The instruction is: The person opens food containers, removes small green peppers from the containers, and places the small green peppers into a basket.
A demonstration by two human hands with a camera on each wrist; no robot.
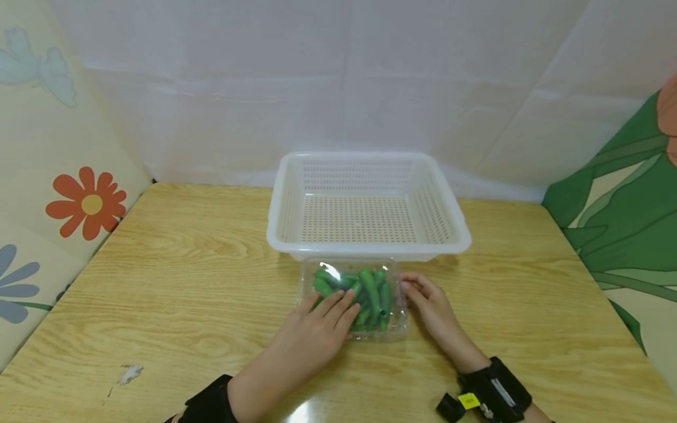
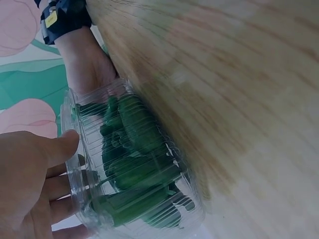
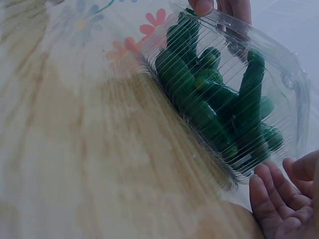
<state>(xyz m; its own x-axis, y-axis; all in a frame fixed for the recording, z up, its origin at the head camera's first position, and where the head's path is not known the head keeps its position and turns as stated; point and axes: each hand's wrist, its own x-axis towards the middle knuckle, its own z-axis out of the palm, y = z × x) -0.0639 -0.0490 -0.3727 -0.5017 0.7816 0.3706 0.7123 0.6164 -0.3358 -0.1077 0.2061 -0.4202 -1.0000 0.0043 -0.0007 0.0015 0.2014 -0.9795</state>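
Note:
A clear plastic clamshell box (image 1: 395,329) sits on the table with its lid down, full of slim green vegetables (image 1: 371,291) that look like small peppers or cucumbers. My left hand (image 1: 321,329) rests on top of the lid with fingers extended; in the left wrist view its thumb (image 2: 70,142) lies at the lid's edge. Beside the box's right side is my right hand (image 1: 431,305), fingers slightly bent. Seen from the right wrist, its fingertips (image 3: 261,172) are right at the box's end wall, and nothing lies between thumb and fingers.
A white perforated plastic basket (image 1: 370,249) stands directly behind the box, its inside bare. White cloth (image 1: 338,88) hangs at the back, and flower-printed panels (image 1: 79,141) flank the wooden table (image 1: 201,264). A small worn patch (image 1: 130,374) marks the tabletop at front left.

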